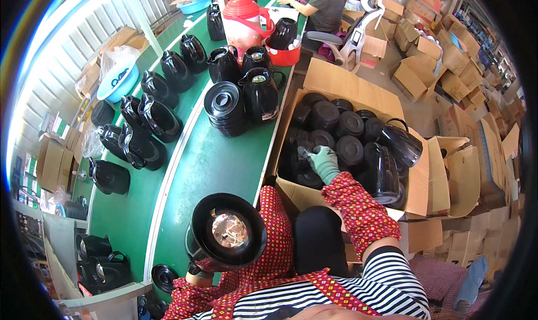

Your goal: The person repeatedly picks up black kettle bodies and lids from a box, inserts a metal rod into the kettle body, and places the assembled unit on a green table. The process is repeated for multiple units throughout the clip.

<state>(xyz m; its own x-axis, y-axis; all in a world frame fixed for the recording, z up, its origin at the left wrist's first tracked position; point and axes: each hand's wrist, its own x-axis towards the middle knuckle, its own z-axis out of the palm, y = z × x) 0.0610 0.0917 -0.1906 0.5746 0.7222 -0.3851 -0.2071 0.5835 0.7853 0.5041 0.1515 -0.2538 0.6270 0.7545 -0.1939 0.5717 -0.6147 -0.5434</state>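
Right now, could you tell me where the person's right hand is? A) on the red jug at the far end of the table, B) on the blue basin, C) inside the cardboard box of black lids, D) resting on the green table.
C: the gloved right hand reaches into the cardboard box, resting on the black lids.

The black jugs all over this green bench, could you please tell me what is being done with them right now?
A seated person holds an open black jug against their lap with the left hand, mostly hidden beneath it. The gloved right hand reaches into a cardboard box of round black lids and rests on one. More jugs stand in rows along the green bench, beside a stack of lids. Another person works at the far end.
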